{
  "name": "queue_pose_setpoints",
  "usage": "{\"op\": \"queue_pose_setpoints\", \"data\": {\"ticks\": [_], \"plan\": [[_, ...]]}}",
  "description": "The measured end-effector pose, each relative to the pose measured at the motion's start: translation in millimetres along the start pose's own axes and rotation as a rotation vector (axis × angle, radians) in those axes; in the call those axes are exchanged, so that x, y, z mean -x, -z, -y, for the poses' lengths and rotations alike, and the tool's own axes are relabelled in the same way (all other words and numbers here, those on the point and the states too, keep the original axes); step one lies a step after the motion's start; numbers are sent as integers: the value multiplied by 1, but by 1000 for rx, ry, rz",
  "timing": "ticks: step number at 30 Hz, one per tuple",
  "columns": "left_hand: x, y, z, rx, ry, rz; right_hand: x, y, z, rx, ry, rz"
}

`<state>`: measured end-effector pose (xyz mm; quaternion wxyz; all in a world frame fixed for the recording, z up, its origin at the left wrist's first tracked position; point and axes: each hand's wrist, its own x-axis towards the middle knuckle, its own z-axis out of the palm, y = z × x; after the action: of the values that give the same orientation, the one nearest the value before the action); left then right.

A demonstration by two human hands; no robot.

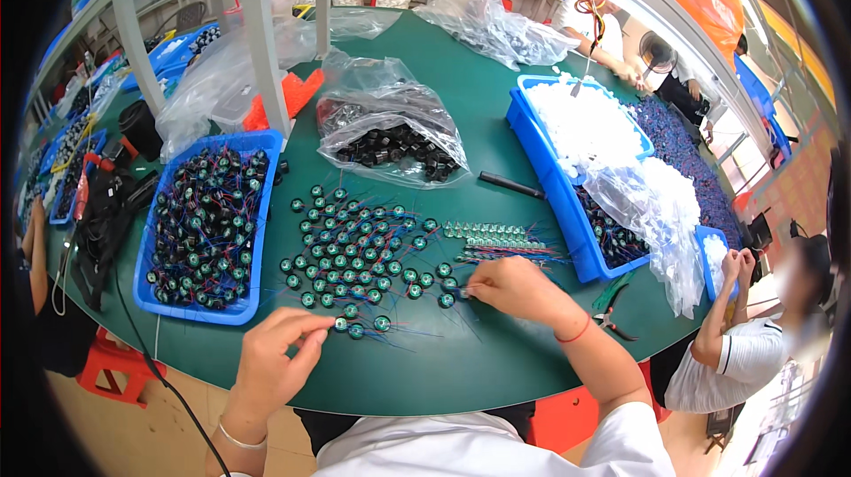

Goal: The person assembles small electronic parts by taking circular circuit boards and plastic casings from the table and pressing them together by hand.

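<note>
Many small round black components with green circuit-board faces and thin red and blue wires (359,251) lie in a loose cluster on the green table. My left hand (277,355) is at the cluster's near edge, its index fingertip at one component (340,324) and its thumb apart from the finger. At the cluster's right side, my right hand (519,289) has thumb and fingertips pinched together beside another component (446,300); what sits between them is too small to make out. Just beyond the right hand lie rows of small green circuit boards (495,230) with wires.
A blue bin of wired components (142,286) stands left. An open plastic bag of black parts (399,153) lies beyond the cluster, near a black marker (511,184). Blue bins (541,171) with white pieces stand right, near pliers (610,313). A co-worker (740,344) sits far right.
</note>
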<state>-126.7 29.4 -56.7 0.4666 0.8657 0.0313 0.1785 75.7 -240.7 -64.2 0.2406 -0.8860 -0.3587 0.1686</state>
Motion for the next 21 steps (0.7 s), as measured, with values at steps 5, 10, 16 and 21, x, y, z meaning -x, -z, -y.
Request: {"op": "queue_pose_setpoints", "data": {"ticks": [5, 10, 16, 21], "plan": [[-52, 2, -22, -65, -264, -111, -17, 0, -8, 61, 127, -382], [-151, -24, -21, -223, -376, -7, -50, 13, -47, 258, 200, -542], [-254, -92, 60, -684, -252, 197, -49, 6, -49, 184, 179, -356], [-272, -109, 91, -797, -288, 120, -39, 13, -47, -53, -63, -374]]}}
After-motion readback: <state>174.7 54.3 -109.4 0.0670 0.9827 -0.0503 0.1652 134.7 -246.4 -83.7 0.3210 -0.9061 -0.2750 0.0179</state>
